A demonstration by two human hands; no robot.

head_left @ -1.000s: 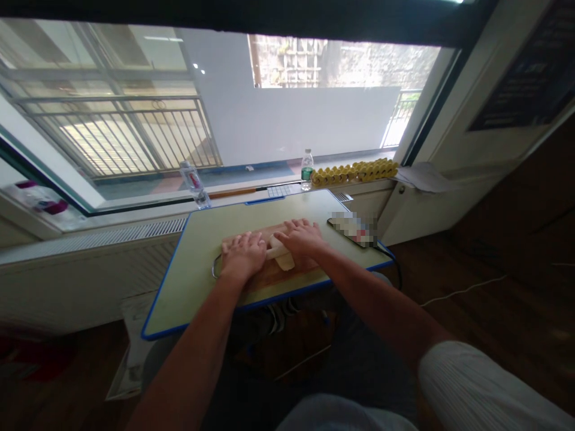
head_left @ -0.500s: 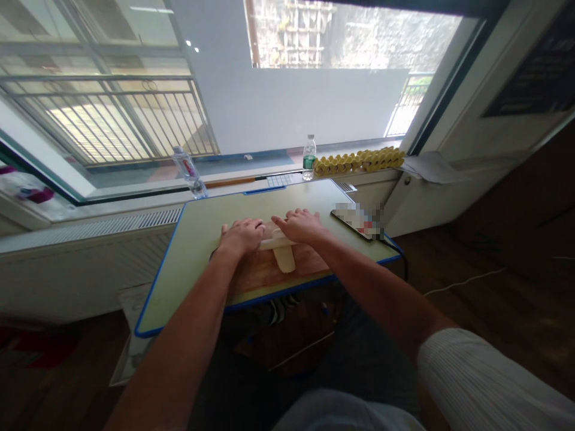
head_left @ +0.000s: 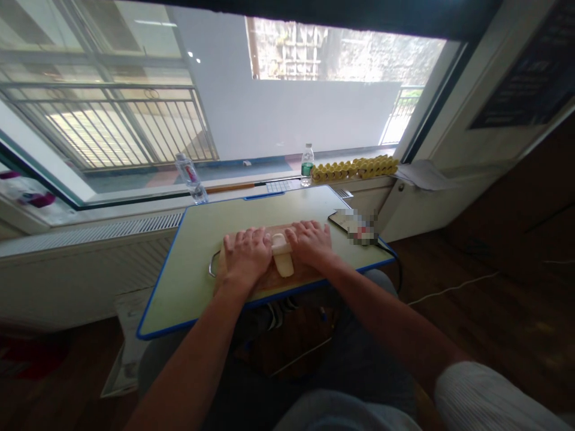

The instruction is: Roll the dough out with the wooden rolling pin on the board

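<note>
A flattened strip of pale dough [head_left: 284, 266] lies lengthwise on a wooden cutting board [head_left: 265, 280]. Across the dough rests a light rolling pin [head_left: 281, 249]; only its middle shows between my hands. My left hand [head_left: 248, 254] covers the pin's left end, fingers bent over it and pointing away from me. On the right end lies my right hand [head_left: 311, 242], curled over the pin with its thumb near the dough. Both palms hide the pin's ends. A metal handle [head_left: 212, 264] sticks out at the board's left side.
The board lies on a small blue-edged table [head_left: 179, 293]. A phone or tablet [head_left: 353, 226], partly pixelated, with a cable, sits at the right. Two plastic bottles, one clear [head_left: 191, 178] and one green-labelled [head_left: 307, 164], and yellow egg trays [head_left: 354, 168] stand along the window.
My hands have moved nearer along the dough with the rolling pin, and they now lie flatter over its ends. The view has tilted up slightly.
</note>
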